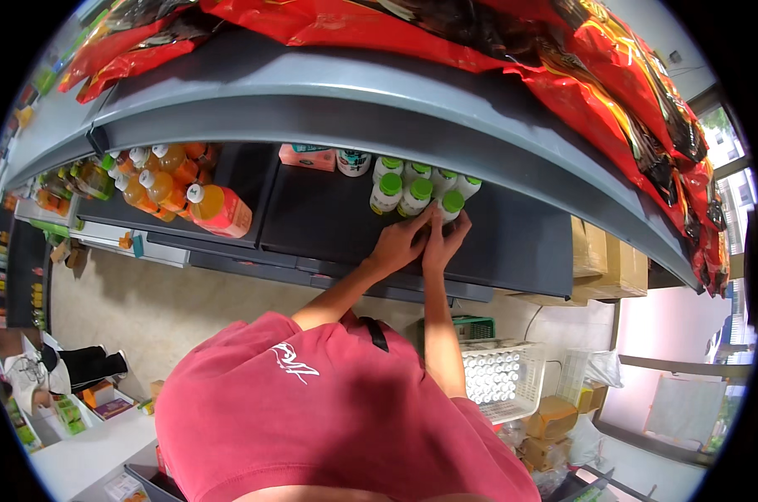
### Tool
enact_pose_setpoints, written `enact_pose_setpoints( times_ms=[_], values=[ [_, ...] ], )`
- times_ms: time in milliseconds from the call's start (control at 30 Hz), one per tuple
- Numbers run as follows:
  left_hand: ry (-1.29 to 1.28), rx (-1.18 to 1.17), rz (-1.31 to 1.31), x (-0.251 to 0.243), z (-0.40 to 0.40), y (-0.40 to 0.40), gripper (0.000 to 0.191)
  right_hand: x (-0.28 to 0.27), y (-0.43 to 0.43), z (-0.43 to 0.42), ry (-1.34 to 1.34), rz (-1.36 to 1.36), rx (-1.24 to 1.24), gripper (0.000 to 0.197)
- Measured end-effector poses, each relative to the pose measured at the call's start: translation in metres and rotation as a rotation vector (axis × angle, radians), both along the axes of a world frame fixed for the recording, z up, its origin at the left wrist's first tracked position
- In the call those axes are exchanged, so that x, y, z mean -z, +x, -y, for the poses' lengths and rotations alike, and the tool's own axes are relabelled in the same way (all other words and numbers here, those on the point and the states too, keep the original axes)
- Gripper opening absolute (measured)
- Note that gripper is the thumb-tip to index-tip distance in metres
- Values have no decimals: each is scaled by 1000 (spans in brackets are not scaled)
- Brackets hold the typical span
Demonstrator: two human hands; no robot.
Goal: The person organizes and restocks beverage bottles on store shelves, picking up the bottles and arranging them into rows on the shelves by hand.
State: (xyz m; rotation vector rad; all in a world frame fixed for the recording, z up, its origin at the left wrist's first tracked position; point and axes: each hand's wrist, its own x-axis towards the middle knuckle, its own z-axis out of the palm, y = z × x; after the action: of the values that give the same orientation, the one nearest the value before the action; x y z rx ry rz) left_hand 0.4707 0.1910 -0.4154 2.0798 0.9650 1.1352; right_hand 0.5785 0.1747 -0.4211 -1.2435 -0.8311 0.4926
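On the dark grey metal shelf (329,219), several white bottles with green caps stand upright in a close group. My right hand (445,241) has its thumb and fingers around the front right green-capped bottle (451,206). Beside it, my left hand (404,241) reaches in from the left, its fingertips close against the same bottle. Whether those fingertips grip it is hidden behind the right thumb. Left of them stand another green-capped bottle (415,197) and one more front bottle (386,193). Further left are a white printed can (353,163) and a pink carton pack (307,157).
An upper shelf edge (329,116) bearing red packets (366,28) overhangs the bottles. Orange drink bottles (165,185) stand left. Cardboard boxes (611,263) are at the shelf's right end. A white crate (529,379) of cans sits below right. Another person (59,370) is far left.
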Motion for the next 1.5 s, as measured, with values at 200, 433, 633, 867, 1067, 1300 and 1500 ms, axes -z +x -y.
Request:
enact_pose_setpoints(
  times_ms=[200,433,633,867,1067,1300,1500],
  values=[
    [46,6,45,-14,6,-5,64,4,9,0,81,-23,-37,45],
    [183,-140,223,-57,21,1,47,-13,19,18,104,-25,-99,39],
    [78,76,607,-158,30,-2,44,-157,-22,37,217,-223,-328,62],
    [-2,44,648,-207,46,-32,45,-208,-49,58,186,-47,-344,70],
    [36,139,593,-198,46,-58,50,-209,-82,82,126,-198,-314,69],
    [-114,279,617,-187,55,-64,65,-202,-98,94,96,-227,-188,54],
    [-277,365,648,-161,71,-55,65,-182,-98,107,107,-199,-101,52]
  ],
)
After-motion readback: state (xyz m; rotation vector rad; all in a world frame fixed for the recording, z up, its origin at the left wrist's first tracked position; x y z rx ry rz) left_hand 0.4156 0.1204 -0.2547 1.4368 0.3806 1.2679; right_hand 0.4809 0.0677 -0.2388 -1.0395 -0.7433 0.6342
